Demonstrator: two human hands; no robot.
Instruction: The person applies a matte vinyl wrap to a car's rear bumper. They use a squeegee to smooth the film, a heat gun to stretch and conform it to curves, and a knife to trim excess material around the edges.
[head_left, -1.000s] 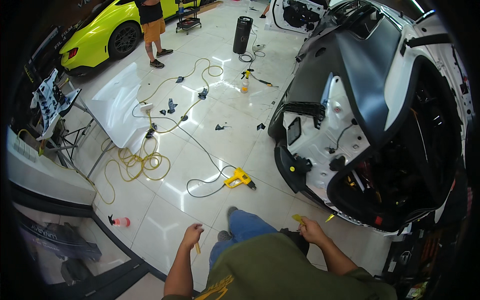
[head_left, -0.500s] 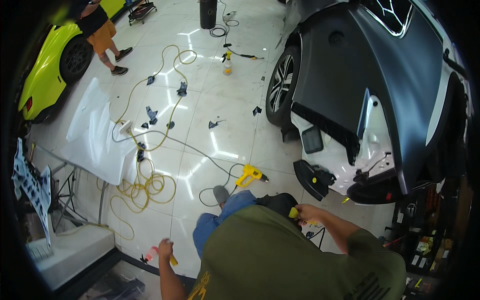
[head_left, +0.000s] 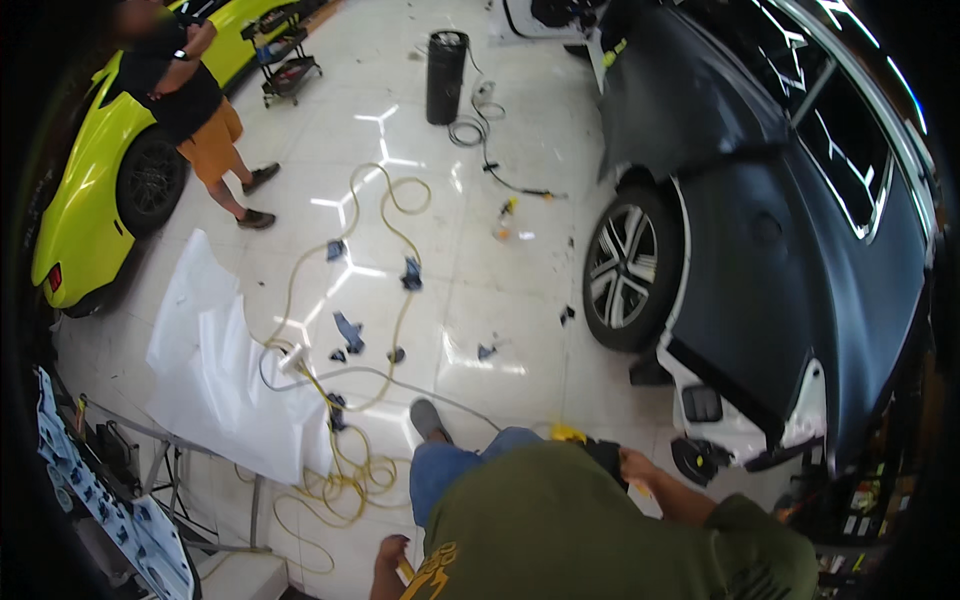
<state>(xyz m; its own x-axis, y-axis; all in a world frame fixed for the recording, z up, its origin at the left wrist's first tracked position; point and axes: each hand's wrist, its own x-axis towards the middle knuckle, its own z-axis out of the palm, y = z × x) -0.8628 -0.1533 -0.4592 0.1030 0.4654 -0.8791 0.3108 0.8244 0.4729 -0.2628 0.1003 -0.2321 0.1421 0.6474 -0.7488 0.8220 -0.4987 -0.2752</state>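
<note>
My left hand (head_left: 393,552) hangs low at my left side, its fingers closed around a narrow yellow piece (head_left: 406,568) whose kind I cannot make out. On the other side, my right hand (head_left: 635,467) is closed beside my hip. A small yellow-orange piece (head_left: 641,487) pokes out below its fingers; the rest is hidden. A yellow heat gun (head_left: 568,432) lies on the floor just ahead of me, mostly covered by my body. To my right stands a matte dark grey car (head_left: 740,290) with its rear corner stripped to white metal.
At left, a person (head_left: 185,100) stands by a lime-green car (head_left: 75,240). A yellow hose (head_left: 345,490) and grey cord loop over the tiles near a white sheet (head_left: 225,370). Farther off are a spray bottle (head_left: 503,220), a black cylinder (head_left: 446,80) and a cart (head_left: 285,60).
My view has tilted up, so the scene sits lower in it. The heat gun is now mostly hidden by my body. The pink bottle near my left hand has left view.
</note>
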